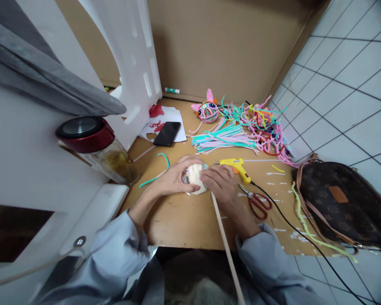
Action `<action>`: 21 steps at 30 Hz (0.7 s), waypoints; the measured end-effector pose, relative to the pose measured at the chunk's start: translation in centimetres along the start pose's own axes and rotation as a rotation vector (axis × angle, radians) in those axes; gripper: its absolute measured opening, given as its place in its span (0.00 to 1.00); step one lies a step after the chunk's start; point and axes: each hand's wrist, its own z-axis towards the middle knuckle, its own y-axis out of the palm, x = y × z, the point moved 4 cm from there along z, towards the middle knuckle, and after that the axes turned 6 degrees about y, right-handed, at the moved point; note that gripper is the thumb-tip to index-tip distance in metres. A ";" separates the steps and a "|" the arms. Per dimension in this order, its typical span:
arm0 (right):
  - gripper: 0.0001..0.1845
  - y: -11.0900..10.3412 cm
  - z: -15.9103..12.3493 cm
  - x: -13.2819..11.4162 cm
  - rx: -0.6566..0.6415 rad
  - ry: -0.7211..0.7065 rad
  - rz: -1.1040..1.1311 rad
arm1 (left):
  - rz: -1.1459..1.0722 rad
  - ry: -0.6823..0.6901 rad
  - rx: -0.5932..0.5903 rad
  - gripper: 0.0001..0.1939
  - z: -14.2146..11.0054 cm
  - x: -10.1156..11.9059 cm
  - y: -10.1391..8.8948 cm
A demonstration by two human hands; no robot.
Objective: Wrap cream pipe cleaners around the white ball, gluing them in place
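My left hand (173, 177) is closed around a small clear ball (196, 178) that is partly wrapped in cream fuzzy strands. My right hand (221, 183) presses its curled fingers against the ball's right side. From under that hand a long cream pipe cleaner (224, 237) runs down past the table edge toward my lap. The right fingertips partly hide where it meets the ball. Just right of my right hand lies a yellow hot glue gun (238, 165), its nozzle pointing left. Red-handled scissors (258, 203) rest below it, blades partly open.
Teal and lilac pipe cleaners (222, 140) lie behind my hands, near a decorated ball with pink ears (208, 111) and a tangled colourful pile (263, 120). A phone (167, 133) rests on paper. A glass jar (114, 156) stands left; a brown bag (346, 203) sits right, beside the black cord (292, 216).
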 end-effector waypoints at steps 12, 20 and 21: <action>0.12 0.5 -0.4 0.3 0.034 -0.003 0.032 | 0.016 0.007 0.003 0.32 0.0 0.2 0.1; 0.13 1.0 -0.6 0.6 0.041 0.034 0.033 | 0.080 -0.015 0.007 0.32 0.0 0.2 0.2; 0.13 1.0 -0.7 0.6 0.052 0.037 0.038 | 0.086 -0.015 0.009 0.32 0.0 0.2 0.2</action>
